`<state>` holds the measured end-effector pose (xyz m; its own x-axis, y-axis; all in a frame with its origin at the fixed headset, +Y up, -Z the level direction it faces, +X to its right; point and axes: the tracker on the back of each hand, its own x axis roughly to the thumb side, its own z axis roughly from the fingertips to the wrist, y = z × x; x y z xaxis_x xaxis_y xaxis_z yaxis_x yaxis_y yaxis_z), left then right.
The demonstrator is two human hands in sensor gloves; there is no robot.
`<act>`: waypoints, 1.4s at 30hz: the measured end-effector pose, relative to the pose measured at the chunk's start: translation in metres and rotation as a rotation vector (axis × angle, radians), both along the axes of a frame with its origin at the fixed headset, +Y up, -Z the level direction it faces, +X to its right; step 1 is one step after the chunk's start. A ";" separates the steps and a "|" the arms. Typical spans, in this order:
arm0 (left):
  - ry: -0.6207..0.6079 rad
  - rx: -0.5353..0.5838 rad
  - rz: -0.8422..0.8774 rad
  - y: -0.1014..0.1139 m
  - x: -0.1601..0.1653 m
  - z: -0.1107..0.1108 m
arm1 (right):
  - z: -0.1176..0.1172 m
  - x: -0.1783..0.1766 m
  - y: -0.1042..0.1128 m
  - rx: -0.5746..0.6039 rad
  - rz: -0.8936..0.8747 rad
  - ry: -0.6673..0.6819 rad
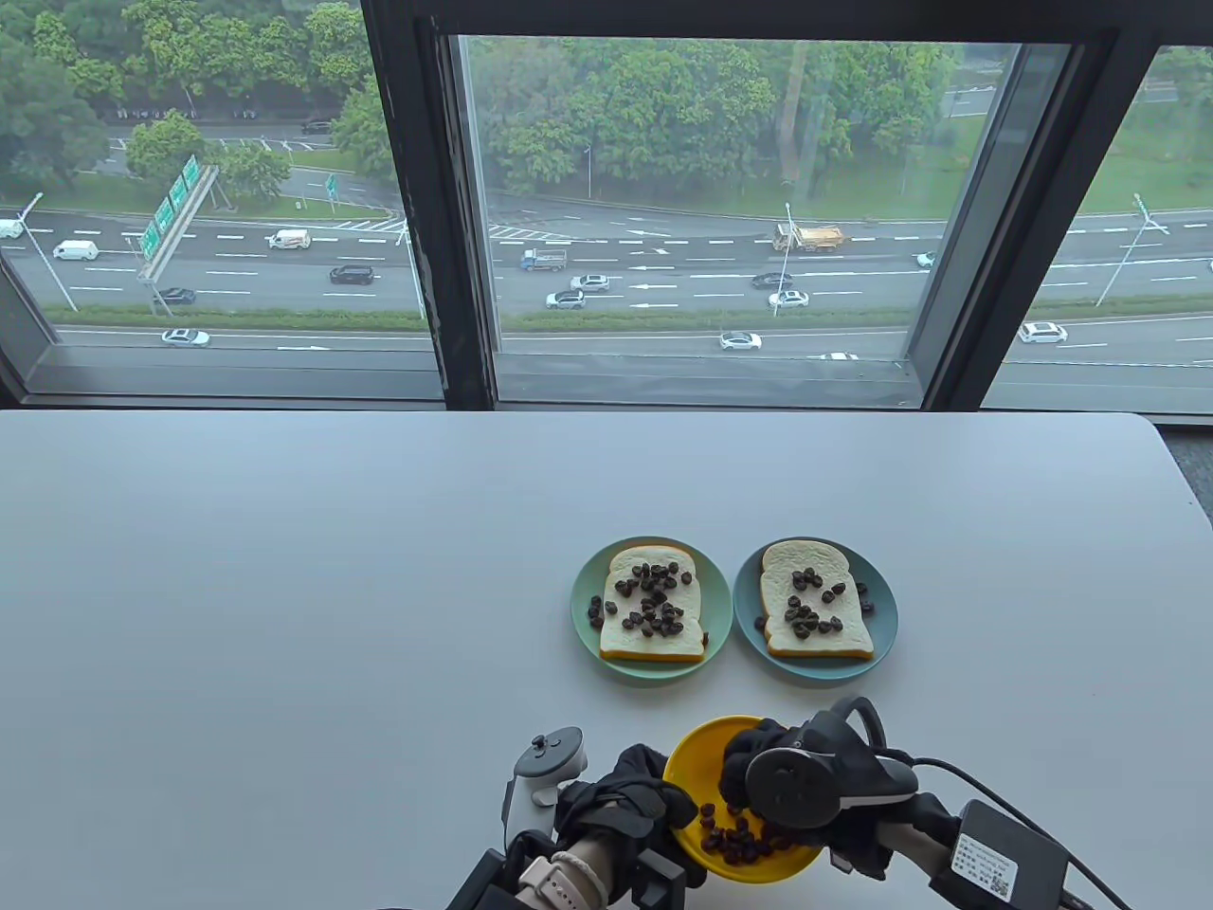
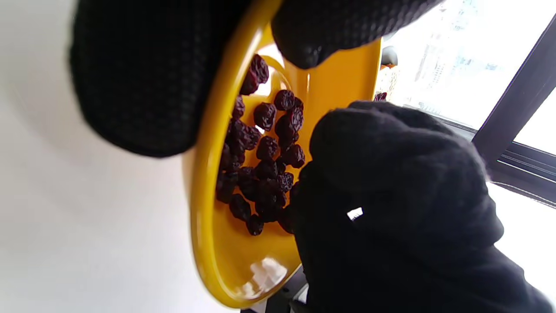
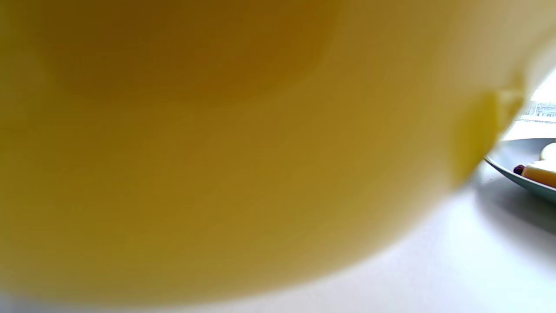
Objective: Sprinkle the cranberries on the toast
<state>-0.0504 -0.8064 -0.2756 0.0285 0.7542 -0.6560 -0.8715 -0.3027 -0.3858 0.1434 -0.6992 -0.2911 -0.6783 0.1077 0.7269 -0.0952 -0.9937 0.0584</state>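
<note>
We can't read any text. White label on the black box by the right wrist has print and a QR-like code, too small. Green road signs outside the window, lettering illegible.

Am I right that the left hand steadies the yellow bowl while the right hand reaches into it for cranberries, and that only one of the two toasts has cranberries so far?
Not quite: both toasts carry cranberries, the left toast more than the right toast, as the table view shows. The rest holds: left hand on the yellow bowl, right hand inside.
</note>
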 end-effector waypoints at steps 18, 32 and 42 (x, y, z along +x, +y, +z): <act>-0.049 0.020 -0.014 0.003 0.001 -0.003 | -0.158 0.081 0.004 -0.069 -0.018 -0.649; -0.050 0.006 -0.025 0.003 0.000 -0.002 | -0.199 0.083 -0.045 -0.037 0.156 -0.783; -0.066 0.012 -0.035 0.001 0.002 -0.002 | -0.179 0.093 -0.031 -0.055 0.047 -0.725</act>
<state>-0.0487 -0.8050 -0.2776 0.0977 0.7595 -0.6431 -0.8539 -0.2679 -0.4461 0.2368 -0.7305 -0.4706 -0.9921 0.0902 0.0869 -0.0864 -0.9952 0.0468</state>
